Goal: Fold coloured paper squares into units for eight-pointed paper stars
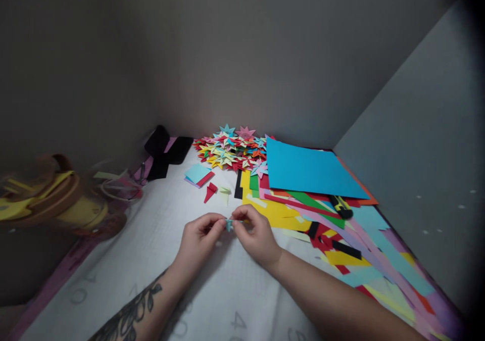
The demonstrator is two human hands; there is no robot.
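Note:
Between my two hands, just above the white cloth, is a small light-blue folded paper piece [229, 224]. My left hand [202, 237] pinches its left end between thumb and fingertips. At its right end, my right hand [258, 237] pinches it the same way. Beyond the fingers lie a red folded paper piece [210, 192] and a pale-yellow folded paper piece [225, 195]. Farther back sits a short stack of paper squares [198, 173], light blue on top. A heap of many-coloured folded paper stars [231, 151] rests against the wall.
Large blue paper sheets [310, 169] lie back right, with a yellow-and-black utility knife [341, 207] at their front edge. Coloured paper strips [359, 265] cover the table's right side. A clear tumbler with a brown lid [83, 204] stands left, near black items [166, 151].

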